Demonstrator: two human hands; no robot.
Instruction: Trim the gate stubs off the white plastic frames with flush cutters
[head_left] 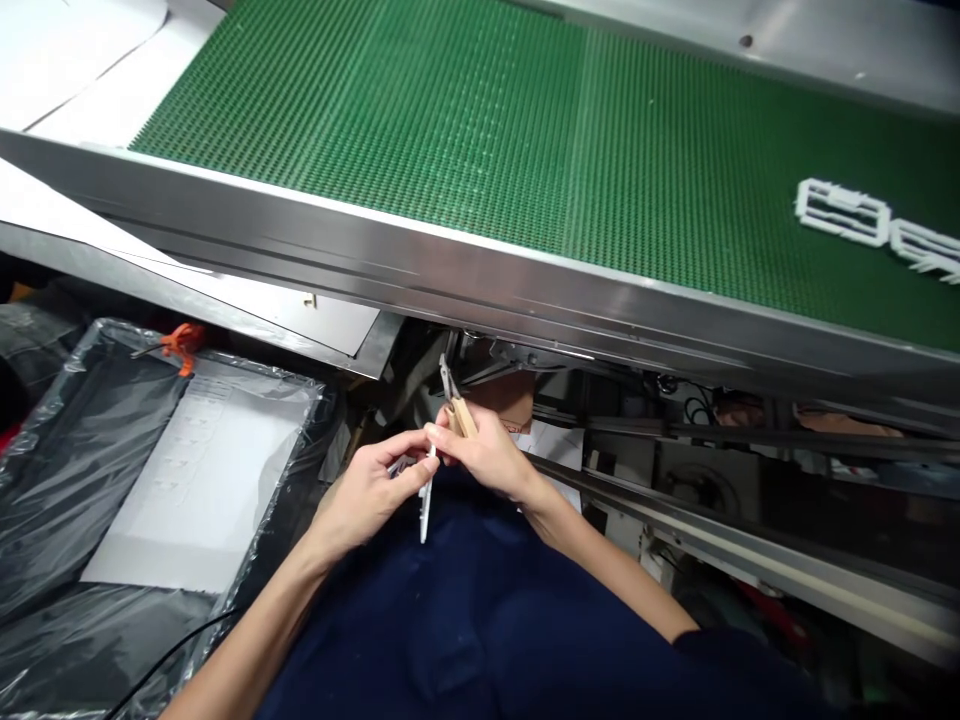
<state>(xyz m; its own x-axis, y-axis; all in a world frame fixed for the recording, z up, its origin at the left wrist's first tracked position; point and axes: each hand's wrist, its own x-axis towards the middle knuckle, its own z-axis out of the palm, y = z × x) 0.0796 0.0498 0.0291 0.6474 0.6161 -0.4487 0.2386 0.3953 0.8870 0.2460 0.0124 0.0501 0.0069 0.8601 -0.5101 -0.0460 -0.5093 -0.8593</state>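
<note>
My left hand (382, 485) pinches a thin white plastic part (425, 510) between thumb and fingers, and the part hangs edge-on in front of the dark blue clothing. Close against it, my right hand (487, 452) is wrapped round a pair of nippers (463, 415) with tan handles. The nippers' metal jaws point up and away from the white part. My right thumb and fingertips meet the top of the part beside the left fingers. Fingers hide much of the part's upper end.
A green ribbed conveyor belt (465, 120) with a metal side rail (480, 265) runs across the top. White plastic frames (844, 212) lie on it at right. At left, a plastic-lined bin (45, 600) holds a white sheet (217, 500) with small parts; an orange-handled tool (182, 345) rests on its rim.
</note>
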